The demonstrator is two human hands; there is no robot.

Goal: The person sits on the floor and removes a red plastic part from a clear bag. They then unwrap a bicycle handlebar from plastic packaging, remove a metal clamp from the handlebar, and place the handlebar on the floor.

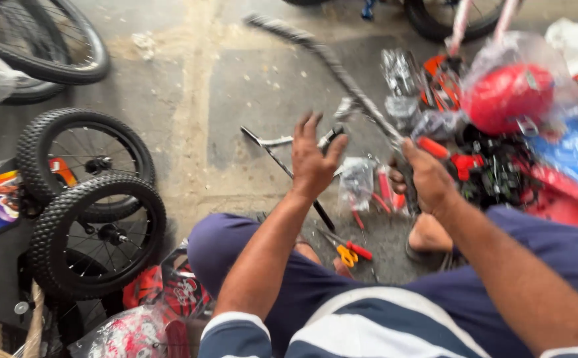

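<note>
My right hand (426, 176) grips a tool with a red handle (432, 147) against a long wrapped metal bar (328, 59) that slants up and away to the left. My left hand (313, 158) is raised, fingers spread, holding a small dark part (330, 137) between thumb and fingers near the bar. Below the hands, bagged small parts (356, 182) and pliers with red and yellow handles (350, 252) lie on the concrete floor. A thin black and silver rod (282, 159) lies beside them.
Two small knobby bicycle wheels (97, 232) lean at the left beside a black frame. A red helmet in plastic wrap (509, 96) and red and blue bike parts (567, 172) crowd the right. Larger wheels (44, 46) stand at the top left. My knees are in dark shorts.
</note>
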